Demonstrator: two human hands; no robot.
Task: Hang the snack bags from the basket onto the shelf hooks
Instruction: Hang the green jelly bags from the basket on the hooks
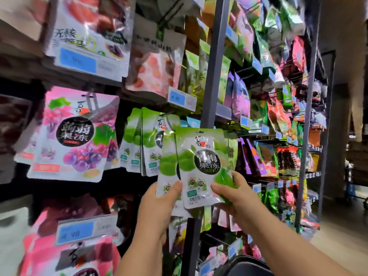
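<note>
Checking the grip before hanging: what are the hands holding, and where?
Green bags: left hand pinches their lower left edge, right hand the lower right corner.

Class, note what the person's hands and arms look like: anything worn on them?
The left hand and right hand are bare: no gloves, rings or watch show. The left forearm and right forearm are uncovered to the frame's edge; no sleeve is in view.

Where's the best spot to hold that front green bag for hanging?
Grip the front green bag low, from below, at the corner the right hand pinches: it's flat and upright, so its top hang hole is left free for hooks.
</note>
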